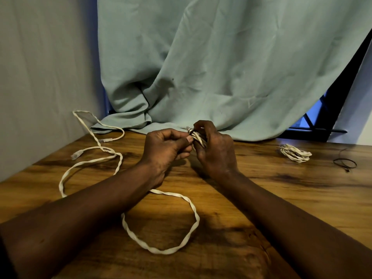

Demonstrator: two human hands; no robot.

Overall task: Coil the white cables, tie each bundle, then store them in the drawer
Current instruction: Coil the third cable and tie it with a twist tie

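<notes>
A: Far left?
B: Logged a loose white cable (196, 216) sprawled in open loops across the table (261, 188), uncoiled; probably left for later.
A: Centre?
B: Left hand (167, 150) pinching at a dark tie (191, 131) with thumb and fingertips. Right hand (215, 152) curled round a white bundle (198, 137), held off the wood, near the curtain (221, 77) hem. Judged as the tying step: clamped to stop the coils springing apart.
A: Right?
B: Noted a finished coil (296, 153) lying flat, well apart; its tie too small to tell. Just beyond, a thin black cord (345, 163), likely a spare tie.
A: Containers?
B: None seen. Drawer out of view.
</notes>
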